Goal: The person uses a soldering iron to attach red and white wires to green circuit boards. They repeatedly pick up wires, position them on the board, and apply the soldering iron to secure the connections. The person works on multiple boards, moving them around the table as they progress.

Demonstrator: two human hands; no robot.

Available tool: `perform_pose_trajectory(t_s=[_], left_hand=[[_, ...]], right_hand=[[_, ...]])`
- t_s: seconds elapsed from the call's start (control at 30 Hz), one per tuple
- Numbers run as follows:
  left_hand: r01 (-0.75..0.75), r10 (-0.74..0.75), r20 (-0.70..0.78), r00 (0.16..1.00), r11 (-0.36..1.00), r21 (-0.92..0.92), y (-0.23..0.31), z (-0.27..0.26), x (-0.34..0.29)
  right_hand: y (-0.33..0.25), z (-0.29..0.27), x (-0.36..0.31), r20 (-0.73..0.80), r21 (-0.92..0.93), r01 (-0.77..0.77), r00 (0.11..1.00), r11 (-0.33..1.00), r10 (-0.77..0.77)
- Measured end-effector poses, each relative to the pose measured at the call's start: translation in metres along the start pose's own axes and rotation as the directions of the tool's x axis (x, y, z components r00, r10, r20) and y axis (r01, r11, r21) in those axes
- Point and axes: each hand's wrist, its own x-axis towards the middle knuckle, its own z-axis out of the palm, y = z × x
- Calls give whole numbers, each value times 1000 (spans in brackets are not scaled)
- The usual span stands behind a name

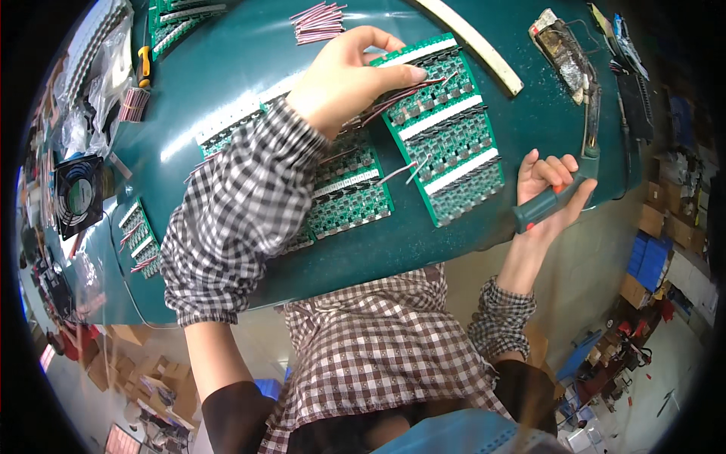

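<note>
A green circuit board panel [446,140] with rows of small parts and white strips is tilted in front of me. My left hand [348,79] grips its far left edge, thumb on top and fingers behind. Thin red and black wires [397,100] lie by the thumb; I cannot tell whether the hand also holds them. Two loose wire ends [401,172] show by the panel's left edge. My right hand [556,189] is closed around a dark green soldering gun [546,206], its tip end pointing away from me, to the right of the panel.
More circuit board panels [352,208] lie under my left forearm. Cut wires [318,24] are heaped at the far edge, near a pale curved strip [484,49]. A grimy block [558,53] sits far right. A yellow screwdriver [144,66] and black fan [79,195] are left.
</note>
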Motion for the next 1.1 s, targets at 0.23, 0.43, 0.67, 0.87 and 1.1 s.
perform_pose_trajectory(t_s=[0.23,0.43,0.67,0.87,1.1], left_hand=[[-308,723,-30,690,331,892,-17,17,-5],[-402,573,134,809,372,837,-34,48,-78],[-289,514,55,856,388,875,-53,58,-82],[-288,511,58,858,383,878,-55,58,-78],[-290,503,17,864,470,834,-54,55,-74]], right_hand=[[21,17,-12,-104,-113,-45,994,993,33],[39,30,-27,-127,-320,2,991,948,-45],[36,15,-25,-91,-259,-70,995,963,48],[37,16,-27,-154,-335,-78,988,939,27],[38,20,-26,-181,-335,-92,983,938,31]])
